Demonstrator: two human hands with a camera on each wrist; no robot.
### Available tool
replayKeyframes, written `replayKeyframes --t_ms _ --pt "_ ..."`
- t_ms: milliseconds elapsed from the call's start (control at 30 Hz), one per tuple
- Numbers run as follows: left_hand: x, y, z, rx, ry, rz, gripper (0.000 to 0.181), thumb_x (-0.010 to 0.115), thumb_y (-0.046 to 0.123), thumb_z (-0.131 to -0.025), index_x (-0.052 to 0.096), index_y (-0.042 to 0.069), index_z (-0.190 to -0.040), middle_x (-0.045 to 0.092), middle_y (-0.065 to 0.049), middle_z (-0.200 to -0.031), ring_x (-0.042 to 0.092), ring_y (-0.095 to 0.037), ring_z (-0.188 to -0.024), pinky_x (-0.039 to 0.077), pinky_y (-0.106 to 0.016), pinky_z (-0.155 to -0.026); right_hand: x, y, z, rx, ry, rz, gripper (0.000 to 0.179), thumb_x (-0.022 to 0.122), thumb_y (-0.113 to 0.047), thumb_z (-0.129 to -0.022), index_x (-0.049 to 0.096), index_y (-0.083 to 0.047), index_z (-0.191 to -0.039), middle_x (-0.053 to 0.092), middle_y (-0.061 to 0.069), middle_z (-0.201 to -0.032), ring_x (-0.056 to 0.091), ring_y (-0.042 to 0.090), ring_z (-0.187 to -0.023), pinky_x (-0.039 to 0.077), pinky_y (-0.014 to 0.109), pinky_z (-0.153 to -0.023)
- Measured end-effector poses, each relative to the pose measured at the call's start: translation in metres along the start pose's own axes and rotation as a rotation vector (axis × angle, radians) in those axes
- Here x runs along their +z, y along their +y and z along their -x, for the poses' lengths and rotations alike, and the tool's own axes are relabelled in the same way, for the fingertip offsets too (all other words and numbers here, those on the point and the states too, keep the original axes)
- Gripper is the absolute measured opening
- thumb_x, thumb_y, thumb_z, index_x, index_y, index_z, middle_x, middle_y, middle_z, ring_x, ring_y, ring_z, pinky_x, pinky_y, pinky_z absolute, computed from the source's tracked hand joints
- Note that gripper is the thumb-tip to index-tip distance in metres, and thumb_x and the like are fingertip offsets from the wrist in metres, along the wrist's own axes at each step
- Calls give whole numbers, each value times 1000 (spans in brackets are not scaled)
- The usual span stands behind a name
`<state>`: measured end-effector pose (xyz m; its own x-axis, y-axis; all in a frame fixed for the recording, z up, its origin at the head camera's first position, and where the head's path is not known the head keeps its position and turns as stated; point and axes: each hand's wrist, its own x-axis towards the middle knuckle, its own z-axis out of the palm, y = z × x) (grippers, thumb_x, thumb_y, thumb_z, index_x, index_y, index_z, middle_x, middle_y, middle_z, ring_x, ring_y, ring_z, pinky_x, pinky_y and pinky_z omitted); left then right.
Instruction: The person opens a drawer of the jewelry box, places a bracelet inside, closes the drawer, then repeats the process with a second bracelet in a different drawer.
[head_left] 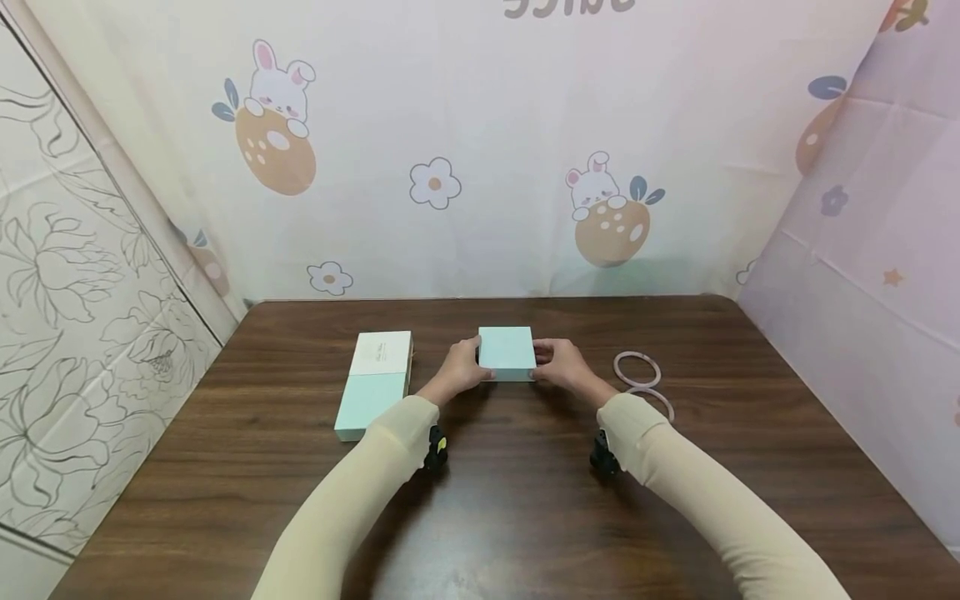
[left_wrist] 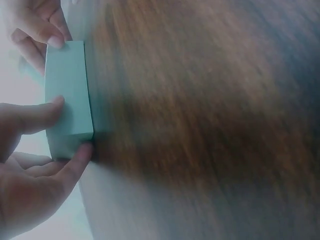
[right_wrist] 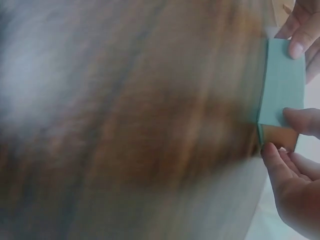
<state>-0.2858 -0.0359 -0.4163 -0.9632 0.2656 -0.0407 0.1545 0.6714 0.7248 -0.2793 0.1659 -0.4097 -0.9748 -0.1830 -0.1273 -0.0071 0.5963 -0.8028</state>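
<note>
A small mint-green box is held between my two hands near the far side of the table. The left hand grips its left end, thumb on the front face and fingers at the end and underside. My right hand grips the right end the same way, thumb on the front. In the right wrist view that end of the box looks brown, unlike the green faces. Whether the box touches the table or hangs just above it, I cannot tell.
Left of the hands lies a longer white and mint-green box, close to the left sleeve. Two pale pinkish rings lie overlapping to the right, partly behind the right forearm. A printed curtain hangs at the table's far edge.
</note>
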Motion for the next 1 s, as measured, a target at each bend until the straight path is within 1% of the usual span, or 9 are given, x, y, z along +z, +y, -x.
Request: replayKeyframes --t_ms 200,400,533,633,700,800,900,1000 --pt "0 1 2 3 -9 15 74 74 2 -95 36 -8 -158 52 -28 -153 56 -37 -137 47 -47 -112 2 4 1 -2 14 -18 58 67 7 -96 46 14 -149 54 33 -148 56 43 -137 49 50 -111" --pt "0 -2 3 -1 -11 43 77 72 4 -97 30 -8 -160 44 -27 -160 46 -38 -148 41 -49 -119 3 5 2 -6 22 -22 57 67 7 -95 47 15 -148 55 34 -147 56 44 -137 49 50 -110" --pt "-1 -3 7 -7 1 63 75 73 4 -97 32 -8 -160 44 -27 -160 44 -39 -149 39 -50 -120 3 3 5 22 38 -34 55 67 8 -95 48 16 -146 55 34 -147 56 44 -137 49 49 -111" --pt "-5 0 13 -16 10 63 74 73 6 -97 33 -9 -159 41 -28 -161 40 -40 -151 37 -51 -121 1 -1 11 62 62 -46 54 66 8 -95 48 17 -146 55 35 -145 56 44 -137 49 49 -111" --pt "-9 2 20 -13 8 62 74 72 6 -98 32 -10 -159 40 -28 -162 39 -40 -152 37 -51 -122 1 -4 18 87 74 -44 53 65 8 -95 49 17 -145 56 35 -143 56 44 -135 48 50 -111" --pt "-18 7 37 0 -3 82 73 71 5 -99 32 -8 -160 42 -27 -162 45 -39 -148 41 -51 -118 2 -10 32 108 67 -22 51 66 6 -94 52 17 -141 60 34 -138 59 45 -130 51 49 -107" --pt "-29 8 59 46 -3 104 71 70 4 -99 34 -7 -159 47 -27 -157 52 -40 -142 46 -52 -113 3 -14 46 109 37 3 47 68 5 -93 56 15 -137 64 32 -132 62 43 -124 54 46 -100" --pt "-44 3 79 107 27 93 69 71 3 -97 37 -8 -157 51 -29 -153 53 -42 -140 45 -54 -113 4 -20 57 88 -1 9 44 68 4 -94 58 15 -135 66 31 -128 63 42 -120 55 45 -96"
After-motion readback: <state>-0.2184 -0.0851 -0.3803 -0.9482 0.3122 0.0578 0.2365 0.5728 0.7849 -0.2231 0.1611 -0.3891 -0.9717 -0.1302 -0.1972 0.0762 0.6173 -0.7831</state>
